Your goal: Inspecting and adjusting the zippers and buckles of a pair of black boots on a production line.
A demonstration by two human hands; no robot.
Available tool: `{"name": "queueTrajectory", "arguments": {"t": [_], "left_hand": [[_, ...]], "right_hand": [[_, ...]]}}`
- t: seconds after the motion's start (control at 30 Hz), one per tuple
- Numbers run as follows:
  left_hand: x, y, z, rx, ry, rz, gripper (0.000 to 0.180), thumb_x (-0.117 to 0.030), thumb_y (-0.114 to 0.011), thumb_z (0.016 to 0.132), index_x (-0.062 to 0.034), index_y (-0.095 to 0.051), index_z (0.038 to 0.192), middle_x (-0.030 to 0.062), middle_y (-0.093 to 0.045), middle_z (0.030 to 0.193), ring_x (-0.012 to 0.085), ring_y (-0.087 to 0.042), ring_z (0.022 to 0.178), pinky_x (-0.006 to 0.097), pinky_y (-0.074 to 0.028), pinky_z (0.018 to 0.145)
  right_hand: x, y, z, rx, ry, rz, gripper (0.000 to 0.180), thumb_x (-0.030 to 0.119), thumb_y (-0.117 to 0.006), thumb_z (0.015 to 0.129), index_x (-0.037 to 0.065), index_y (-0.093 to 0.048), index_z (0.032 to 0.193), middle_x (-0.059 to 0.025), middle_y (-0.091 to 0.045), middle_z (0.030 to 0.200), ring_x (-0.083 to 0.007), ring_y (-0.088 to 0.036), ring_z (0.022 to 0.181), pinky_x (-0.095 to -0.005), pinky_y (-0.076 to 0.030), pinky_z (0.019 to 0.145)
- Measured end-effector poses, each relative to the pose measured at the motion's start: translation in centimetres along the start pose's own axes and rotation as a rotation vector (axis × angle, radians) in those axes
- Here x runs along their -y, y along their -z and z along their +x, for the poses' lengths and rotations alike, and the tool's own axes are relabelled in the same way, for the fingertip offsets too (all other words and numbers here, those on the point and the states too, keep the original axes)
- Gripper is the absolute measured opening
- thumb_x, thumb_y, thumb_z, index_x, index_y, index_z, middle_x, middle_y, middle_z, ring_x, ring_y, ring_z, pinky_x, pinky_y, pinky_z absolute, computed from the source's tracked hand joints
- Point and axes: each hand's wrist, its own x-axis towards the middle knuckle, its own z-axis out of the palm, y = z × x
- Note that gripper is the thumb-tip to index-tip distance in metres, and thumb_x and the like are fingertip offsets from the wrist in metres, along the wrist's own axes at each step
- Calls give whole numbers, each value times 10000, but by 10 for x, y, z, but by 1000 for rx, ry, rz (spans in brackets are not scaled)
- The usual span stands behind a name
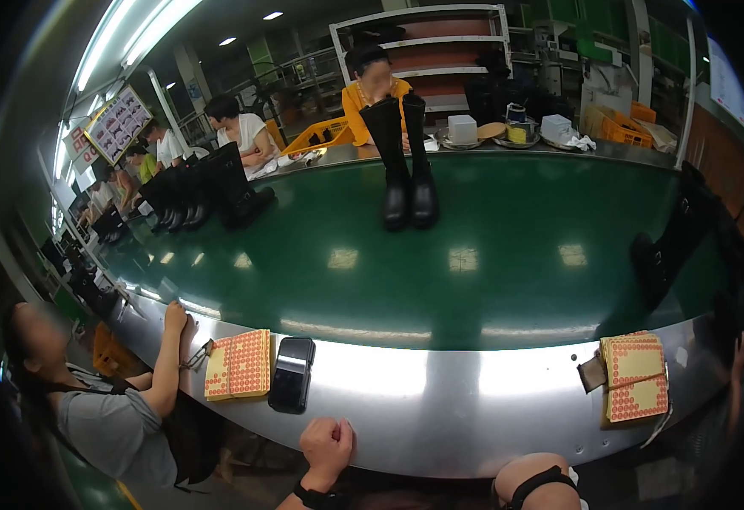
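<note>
My left hand (328, 444) is closed in a fist at the near edge of the metal ledge (389, 425), with nothing showing in it and a black watch (315, 496) on its wrist. A black smartphone (292, 374) lies just beyond it. Beside the phone is a bundle of yellow cards with red round marks (238, 365), tied with string. Farther right along the ledge lies a second such bundle (634, 378). At the lower edge, right of centre, a rounded bare part with a black strap, perhaps my right arm (529, 469), shows; no fingers are visible.
Beyond the ledge runs a green conveyor belt (516, 280). A pair of tall black boots (410, 191) stands on it; more boots (240, 191) are at far left and right. People sit along the far side, and a person in grey (117, 433) is at my left.
</note>
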Motion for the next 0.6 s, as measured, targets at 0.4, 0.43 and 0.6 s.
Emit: {"name": "queueTrajectory", "arguments": {"t": [0.4,0.43,0.6], "left_hand": [[2,-1,-1,-14,-24,3,350,-88,-672,765,-69,-407,538,92,-440,534,302,-470,525,417,-345,489],[2,-1,-1,-13,-24,3,350,-88,-672,765,-69,-407,538,92,-440,534,302,-470,525,417,-345,489],[4,-3,-1,-9,-35,17,351,-89,-671,766,-71,-407,536,88,-440,534,297,-465,520,417,-340,487]], "right_hand": [[17,7,10,16,-48,-33,360,424,-530,890,76,-621,875,-68,-635,914,-245,-559,983,-428,-395,899],[19,8,11,18,-52,-36,361,425,-530,890,76,-622,875,-68,-635,914,-245,-559,983,-428,-395,899],[25,10,13,28,-68,-51,362,427,-532,888,77,-622,875,-68,-636,915,-245,-559,985,-427,-395,900]]}}
